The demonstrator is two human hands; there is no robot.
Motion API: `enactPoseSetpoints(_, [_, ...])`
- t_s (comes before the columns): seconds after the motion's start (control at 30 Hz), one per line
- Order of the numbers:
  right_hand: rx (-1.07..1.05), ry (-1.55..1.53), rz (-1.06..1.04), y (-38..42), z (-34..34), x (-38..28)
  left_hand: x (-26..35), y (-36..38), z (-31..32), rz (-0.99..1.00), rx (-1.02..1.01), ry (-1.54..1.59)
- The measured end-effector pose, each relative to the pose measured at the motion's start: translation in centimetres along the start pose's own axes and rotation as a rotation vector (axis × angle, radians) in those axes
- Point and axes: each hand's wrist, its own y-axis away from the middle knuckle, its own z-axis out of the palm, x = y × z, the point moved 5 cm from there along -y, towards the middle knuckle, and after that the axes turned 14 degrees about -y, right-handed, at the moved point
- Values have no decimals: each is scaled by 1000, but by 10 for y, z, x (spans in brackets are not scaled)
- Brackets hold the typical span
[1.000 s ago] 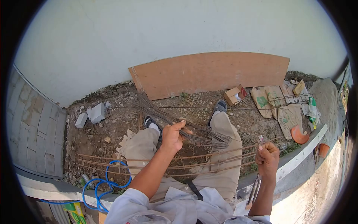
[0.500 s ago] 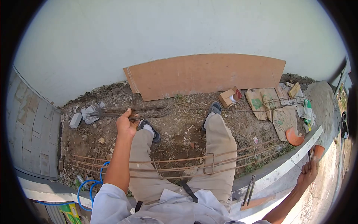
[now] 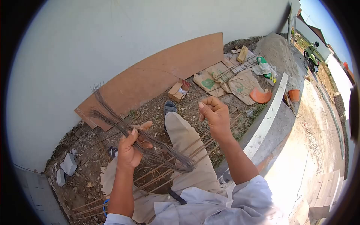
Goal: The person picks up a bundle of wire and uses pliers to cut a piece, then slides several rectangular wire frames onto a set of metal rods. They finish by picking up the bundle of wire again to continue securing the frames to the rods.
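Note:
My left hand [image 3: 130,150] is wrapped round the middle of a bundle of thin dark tie wire [image 3: 174,155]. The loose ends fan out towards the wall, and the looped end hangs over my leg. To the right, my right hand [image 3: 215,119] is raised with its fingers curled into a pinch. Anything held in that pinch is too small to make out. Under both hands, long rusty rebar rods [image 3: 159,176] tied into a cage lie across in front of my legs.
A plywood sheet [image 3: 161,71] leans on the white wall [image 3: 93,45]. Nearby are an open cardboard box [image 3: 175,93], paper sacks [image 3: 242,86], another rebar cage [image 3: 236,71] and grey blocks [image 3: 69,165]. A low concrete ledge [image 3: 268,118] runs along the right, with an orange pot [image 3: 294,95] beyond.
My right hand has come in from the far right, beside the orange pot, to the middle. My left hand has brought the wire bundle closer and tilted it. The view has turned right.

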Motion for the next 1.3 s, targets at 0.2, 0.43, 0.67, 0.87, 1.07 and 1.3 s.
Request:
enactPoseSetpoints(0.2, [-206, -145, 420, 47, 46, 81, -35, 3, 35, -109, -51, 14])
enactPoseSetpoints(0.43, [-217, -149, 420, 71, 40, 101, -38, 14, 15, -73, 112, -100])
enactPoseSetpoints(0.67, [-454, 291, 340, 93, 32, 50, -28, 14, 13, 58, 255, -292])
enactPoseSetpoints(0.87, [-287, 73, 404, 107, -1, 50, -33, 10, 30, 206, 217, -265])
enactPoseSetpoints(1.07, [93, -43, 117, 98, -84, -9, -41, 2, -1, 62, 332, -222])
enactPoseSetpoints(1.3, [730, 202, -255, 104, -307, -36, -46, 13, -35, 22, 474, -316])
